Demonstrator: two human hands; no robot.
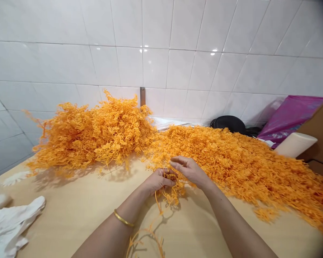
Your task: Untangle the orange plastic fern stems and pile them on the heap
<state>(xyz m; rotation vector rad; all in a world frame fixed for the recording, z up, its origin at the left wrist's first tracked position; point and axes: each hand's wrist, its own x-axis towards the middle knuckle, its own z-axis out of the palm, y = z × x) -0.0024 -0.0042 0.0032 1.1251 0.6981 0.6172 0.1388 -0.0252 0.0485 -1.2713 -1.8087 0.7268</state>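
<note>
Head view: a pale tabletop (97,215) spreads below a white tiled wall (177,68). Orange heaps fill centre-left (97,136) and right (231,161), the latter partly hiding a black pouch (228,123); a purple bag (290,116) sits upper right, white cloth (13,225) lower left. At centre, the left hand (160,179) curls around orange strands (173,197); the right hand (190,170) bends loosely alongside, its grip unclear.
</note>
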